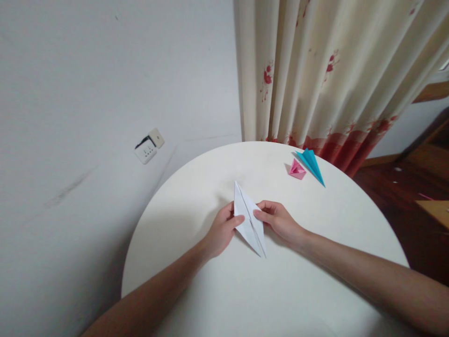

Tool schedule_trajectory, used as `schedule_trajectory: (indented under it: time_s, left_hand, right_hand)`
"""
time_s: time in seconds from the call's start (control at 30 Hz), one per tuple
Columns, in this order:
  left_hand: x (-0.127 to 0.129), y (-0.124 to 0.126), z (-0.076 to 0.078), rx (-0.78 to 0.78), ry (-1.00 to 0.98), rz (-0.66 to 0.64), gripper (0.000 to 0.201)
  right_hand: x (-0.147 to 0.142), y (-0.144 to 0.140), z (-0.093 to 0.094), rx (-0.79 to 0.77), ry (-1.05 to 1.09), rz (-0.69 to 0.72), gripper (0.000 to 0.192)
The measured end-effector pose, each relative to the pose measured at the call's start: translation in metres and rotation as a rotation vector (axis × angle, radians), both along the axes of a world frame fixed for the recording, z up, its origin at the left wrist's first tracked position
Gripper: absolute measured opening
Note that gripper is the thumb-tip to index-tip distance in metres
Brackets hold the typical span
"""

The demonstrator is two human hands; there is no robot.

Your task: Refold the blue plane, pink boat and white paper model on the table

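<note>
A white folded paper [248, 219], shaped like a long narrow kite, is held just above the round white table [224, 290]. My left hand [220, 231] pinches its left edge with thumb and fingers. My right hand [278, 220] grips the right edge, thumb on top. The paper's points aim away from me and back toward me. Both forearms reach in from the bottom of the view.
A pink folded paper piece [296, 170] and a blue folded paper piece [311, 164] lie at the table's far right edge. A cream curtain with red flowers [326, 75] hangs behind. A wall socket [149, 146] sits on the white wall at left. Wooden floor shows at right.
</note>
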State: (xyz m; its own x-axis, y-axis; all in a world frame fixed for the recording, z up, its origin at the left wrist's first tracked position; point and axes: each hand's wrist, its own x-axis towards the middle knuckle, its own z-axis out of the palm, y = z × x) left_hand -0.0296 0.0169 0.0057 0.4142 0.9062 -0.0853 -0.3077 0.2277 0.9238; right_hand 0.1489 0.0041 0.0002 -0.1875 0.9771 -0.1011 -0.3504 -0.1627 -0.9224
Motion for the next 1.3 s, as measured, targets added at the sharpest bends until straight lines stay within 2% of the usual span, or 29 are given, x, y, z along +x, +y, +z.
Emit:
schedule_trajectory:
  time_s: [0.23,0.4,0.7,0.9,1.13,1.3]
  left_hand:
    - [-0.003,0.001,-0.001,0.087,0.073,-0.038,0.041]
    - [-0.003,0.001,-0.002,0.117,0.104,-0.095,0.043]
    - [-0.005,0.000,-0.004,0.039,0.084,-0.150,0.040]
    - [-0.004,-0.001,-0.003,0.062,0.037,-0.183,0.042]
    - [-0.006,-0.001,-0.009,0.044,0.018,-0.196,0.048]
    - [-0.004,0.000,-0.007,0.052,0.086,-0.181,0.035]
  right_hand:
    - [-0.001,-0.001,0.003,0.004,0.121,0.047,0.034]
    - [-0.001,-0.002,0.005,0.008,0.106,0.087,0.037]
    - [0.001,-0.006,0.010,-0.073,0.083,0.129,0.037]
    - [0.000,-0.006,0.012,-0.083,0.065,0.056,0.038]
    - [-0.005,-0.011,0.014,-0.156,0.128,0.063,0.039]
    - [-0.005,-0.011,0.014,-0.131,0.126,0.016,0.037]
